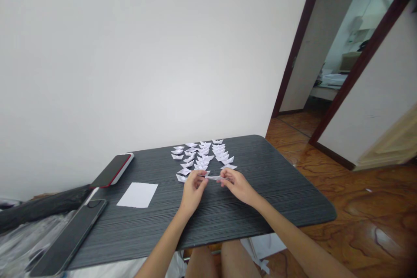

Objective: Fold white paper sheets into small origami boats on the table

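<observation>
Between my two hands is a small folded white paper [213,177], held level just above the table. My left hand [194,186] pinches its left end between thumb and fingers. On the other end, my right hand [236,184] has its thumb and fingers closed. Whether the folded paper is a finished boat shape cannot be made out. Right behind my hands, several white paper boats [202,161] stand in rough columns on the dark table. A flat square sheet of white paper [137,195] lies to the left of my left hand.
The dark wood-grain table [260,173] stands against a white wall. On its left lie a dark tablet-like object [112,170] with a red edge and a phone [70,236]. Plastic-wrapped items sit left of the table. An open doorway is at the right.
</observation>
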Demonstrator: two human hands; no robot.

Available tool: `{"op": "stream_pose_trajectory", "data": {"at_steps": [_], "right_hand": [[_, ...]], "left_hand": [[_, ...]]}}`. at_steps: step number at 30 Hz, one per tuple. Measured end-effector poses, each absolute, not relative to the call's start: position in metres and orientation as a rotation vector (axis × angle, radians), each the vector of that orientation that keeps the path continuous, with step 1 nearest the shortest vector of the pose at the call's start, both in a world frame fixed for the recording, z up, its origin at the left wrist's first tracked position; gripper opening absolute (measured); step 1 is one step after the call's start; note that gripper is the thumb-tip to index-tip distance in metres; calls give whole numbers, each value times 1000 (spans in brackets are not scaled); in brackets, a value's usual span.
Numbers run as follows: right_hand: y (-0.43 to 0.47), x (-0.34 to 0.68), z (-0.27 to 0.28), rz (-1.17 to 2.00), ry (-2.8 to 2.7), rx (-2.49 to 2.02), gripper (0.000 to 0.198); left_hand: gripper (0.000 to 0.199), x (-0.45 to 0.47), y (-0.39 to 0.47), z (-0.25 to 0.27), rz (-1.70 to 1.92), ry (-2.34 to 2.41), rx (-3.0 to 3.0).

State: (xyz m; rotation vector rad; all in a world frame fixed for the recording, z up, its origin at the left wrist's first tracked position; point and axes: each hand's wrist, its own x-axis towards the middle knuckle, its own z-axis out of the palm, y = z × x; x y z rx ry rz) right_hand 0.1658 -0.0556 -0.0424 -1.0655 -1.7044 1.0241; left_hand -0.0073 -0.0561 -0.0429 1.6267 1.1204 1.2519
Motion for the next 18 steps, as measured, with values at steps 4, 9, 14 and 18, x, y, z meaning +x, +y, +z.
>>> {"op": "stream_pose_trajectory", "data": {"at_steps": [4,9,14,18], "right_hand": [[-33,172,-27,1041,-1619,-913,11],[1,173,-29,1046,-1595,-826,10],[15,168,-43,1064,-1563,-798,6],[14,167,-48,1076,-1561,-797,5]], "left_hand": [[23,-1,-35,-27,1224,878,1333],[16,11,-11,-26,1318,690,1139],[11,14,-1,-39,1363,631,896],[8,14,-2,-44,1326,612,823]]}}
